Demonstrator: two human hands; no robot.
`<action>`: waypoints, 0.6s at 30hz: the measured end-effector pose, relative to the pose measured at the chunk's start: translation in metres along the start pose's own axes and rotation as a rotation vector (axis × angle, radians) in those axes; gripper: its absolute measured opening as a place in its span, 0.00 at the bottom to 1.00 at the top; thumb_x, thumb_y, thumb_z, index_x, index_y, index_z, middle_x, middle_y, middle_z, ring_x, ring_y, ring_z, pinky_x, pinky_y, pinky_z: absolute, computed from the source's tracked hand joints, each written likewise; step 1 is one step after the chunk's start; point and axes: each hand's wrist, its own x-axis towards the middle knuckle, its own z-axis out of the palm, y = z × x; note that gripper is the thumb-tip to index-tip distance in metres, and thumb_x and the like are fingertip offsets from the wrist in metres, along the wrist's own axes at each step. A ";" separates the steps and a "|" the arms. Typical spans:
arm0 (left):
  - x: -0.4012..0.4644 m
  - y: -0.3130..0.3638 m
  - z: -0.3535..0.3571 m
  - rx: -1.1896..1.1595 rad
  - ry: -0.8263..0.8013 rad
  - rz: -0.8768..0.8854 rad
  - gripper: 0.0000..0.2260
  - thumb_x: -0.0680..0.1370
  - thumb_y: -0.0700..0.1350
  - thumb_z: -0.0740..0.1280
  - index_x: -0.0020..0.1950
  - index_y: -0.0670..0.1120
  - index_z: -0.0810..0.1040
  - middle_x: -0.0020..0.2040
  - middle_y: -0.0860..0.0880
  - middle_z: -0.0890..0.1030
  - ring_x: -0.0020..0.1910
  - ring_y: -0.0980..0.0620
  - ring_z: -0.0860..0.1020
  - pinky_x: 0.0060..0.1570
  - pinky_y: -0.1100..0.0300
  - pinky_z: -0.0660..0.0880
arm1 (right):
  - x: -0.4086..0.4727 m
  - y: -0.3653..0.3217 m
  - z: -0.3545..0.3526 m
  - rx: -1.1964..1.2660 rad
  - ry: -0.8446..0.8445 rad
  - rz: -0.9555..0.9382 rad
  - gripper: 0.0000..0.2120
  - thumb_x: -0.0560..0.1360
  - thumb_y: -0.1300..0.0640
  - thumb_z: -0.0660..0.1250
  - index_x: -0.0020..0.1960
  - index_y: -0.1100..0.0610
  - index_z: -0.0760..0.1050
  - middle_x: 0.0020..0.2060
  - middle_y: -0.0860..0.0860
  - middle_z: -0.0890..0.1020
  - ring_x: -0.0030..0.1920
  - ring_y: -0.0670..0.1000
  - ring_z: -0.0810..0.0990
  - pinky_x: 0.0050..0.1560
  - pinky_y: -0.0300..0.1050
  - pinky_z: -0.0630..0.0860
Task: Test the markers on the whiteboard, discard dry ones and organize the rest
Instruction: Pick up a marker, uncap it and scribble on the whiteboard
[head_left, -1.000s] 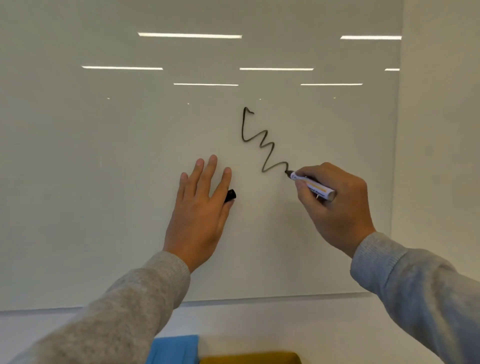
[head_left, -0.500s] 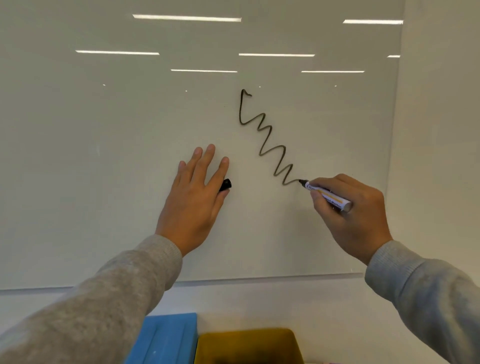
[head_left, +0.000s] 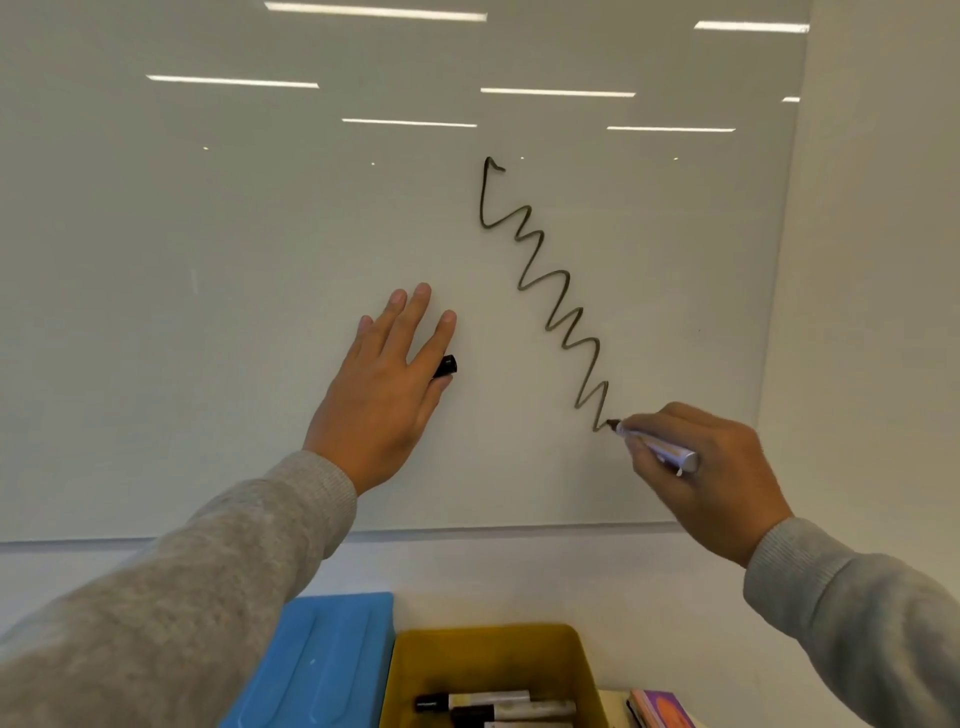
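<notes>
My right hand (head_left: 711, 478) grips a white marker (head_left: 657, 446) with its dark tip on the whiteboard (head_left: 208, 312), at the lower end of a dark zigzag line (head_left: 556, 296) that runs down to the right. My left hand (head_left: 384, 395) lies flat on the board left of the line, fingers straight. A black marker cap (head_left: 447, 365) sticks out beside its index finger, held by the hidden thumb.
Below the board stands a yellow bin (head_left: 488, 636) with several capped markers (head_left: 493, 704) in it. A blue box (head_left: 322, 660) sits left of the bin. A colourful book-like object (head_left: 660, 709) lies to the bin's right. The board's right edge meets a plain wall.
My right hand has drawn the zigzag further down and to the right. The view has tilted down, and the bin with its markers now shows. My left hand stays flat on the board.
</notes>
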 end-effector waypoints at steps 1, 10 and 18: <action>-0.001 0.000 0.000 0.000 -0.006 -0.002 0.25 0.85 0.53 0.53 0.82 0.48 0.54 0.82 0.46 0.46 0.81 0.45 0.45 0.78 0.46 0.49 | 0.000 0.001 -0.002 -0.001 0.054 0.037 0.05 0.77 0.58 0.70 0.51 0.54 0.84 0.40 0.45 0.81 0.37 0.48 0.79 0.37 0.46 0.78; -0.014 0.001 -0.007 -0.013 -0.088 0.012 0.27 0.84 0.55 0.51 0.82 0.49 0.52 0.82 0.47 0.43 0.81 0.46 0.43 0.77 0.42 0.55 | -0.013 -0.007 -0.001 -0.020 -0.094 0.092 0.06 0.78 0.54 0.67 0.50 0.50 0.83 0.39 0.42 0.80 0.36 0.45 0.78 0.36 0.49 0.78; -0.027 0.009 -0.020 -0.034 -0.030 -0.021 0.21 0.83 0.51 0.60 0.73 0.45 0.71 0.68 0.44 0.71 0.66 0.41 0.69 0.60 0.43 0.75 | 0.009 -0.039 -0.007 0.224 0.030 0.176 0.06 0.77 0.58 0.71 0.53 0.52 0.84 0.45 0.45 0.78 0.43 0.44 0.78 0.40 0.30 0.71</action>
